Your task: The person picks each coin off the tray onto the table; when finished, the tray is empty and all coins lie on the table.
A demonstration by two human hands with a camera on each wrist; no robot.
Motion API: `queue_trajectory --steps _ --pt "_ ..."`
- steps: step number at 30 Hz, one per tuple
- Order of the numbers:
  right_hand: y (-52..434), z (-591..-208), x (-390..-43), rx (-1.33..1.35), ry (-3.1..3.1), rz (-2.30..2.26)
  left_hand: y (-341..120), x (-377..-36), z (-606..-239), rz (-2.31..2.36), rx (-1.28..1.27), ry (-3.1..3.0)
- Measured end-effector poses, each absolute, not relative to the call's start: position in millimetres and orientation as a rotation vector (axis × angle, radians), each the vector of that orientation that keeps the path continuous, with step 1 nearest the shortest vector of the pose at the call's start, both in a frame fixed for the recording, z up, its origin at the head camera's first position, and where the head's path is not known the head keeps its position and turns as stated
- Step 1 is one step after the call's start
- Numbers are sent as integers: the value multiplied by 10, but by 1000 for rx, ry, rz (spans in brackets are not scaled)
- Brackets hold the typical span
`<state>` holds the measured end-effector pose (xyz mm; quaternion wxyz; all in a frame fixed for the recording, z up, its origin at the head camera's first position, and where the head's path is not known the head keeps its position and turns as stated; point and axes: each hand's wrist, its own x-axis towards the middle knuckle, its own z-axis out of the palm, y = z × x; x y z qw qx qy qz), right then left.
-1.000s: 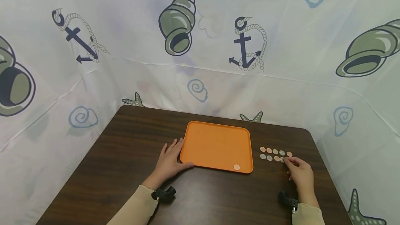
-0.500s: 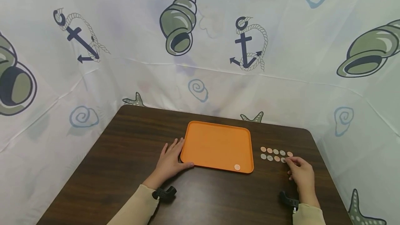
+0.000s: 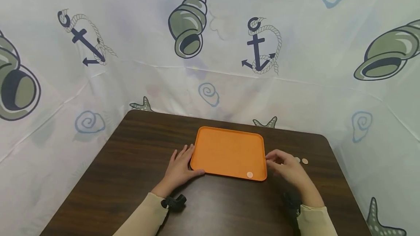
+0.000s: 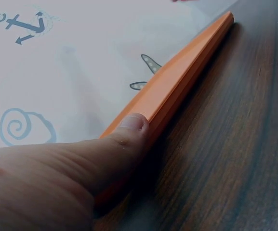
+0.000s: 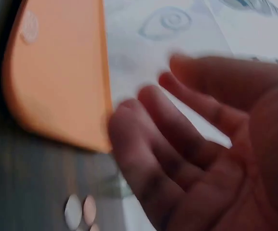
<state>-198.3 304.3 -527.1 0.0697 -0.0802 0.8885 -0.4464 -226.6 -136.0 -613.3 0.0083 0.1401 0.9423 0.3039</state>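
Note:
An orange tray [image 3: 229,152] lies on the dark wooden table, with one coin [image 3: 249,174] near its front right corner. My left hand [image 3: 178,168] rests along the tray's left side, fingers straight. In the left wrist view, its thumb [image 4: 122,134] touches the tray's rim. At the right edge of the tray hovers my right hand [image 3: 288,166]. Its fingers are loosely bent and blurred in the right wrist view, with a gap to the thumb; I see nothing between them. Loose coins [image 5: 73,211] lie beside the tray, mostly hidden by this hand in the head view.
To the right of my right hand, another coin [image 3: 305,161] is visible on the table [image 3: 213,207]. A white cloth [image 3: 226,83] printed with shells and anchors hangs behind the table and at its sides.
My right hand has moved left from the right end of the coin rows to the tray's right edge, covering most of the coins. My left hand stays at the tray.

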Motion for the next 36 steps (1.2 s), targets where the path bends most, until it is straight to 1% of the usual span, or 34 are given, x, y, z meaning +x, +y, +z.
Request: queue_trajectory --steps 4,8,14,24,36 --pt "2763 -5166 -2129 -511 2641 -1100 -1373 -2271 -6133 940 431 2946" --pt "2617 -5159 -2251 -595 2625 -926 -1377 -2265 -6127 929 431 2940" --pt "2512 -5285 -2340 -629 2562 -853 -1377 -2259 -6125 927 432 2956" --pt "2495 -5445 -2332 -697 2572 -791 -1377 -2229 -6096 980 450 2948" --pt "2468 -5460 -2291 -569 2553 -890 -1375 -2230 -6086 978 448 2953"
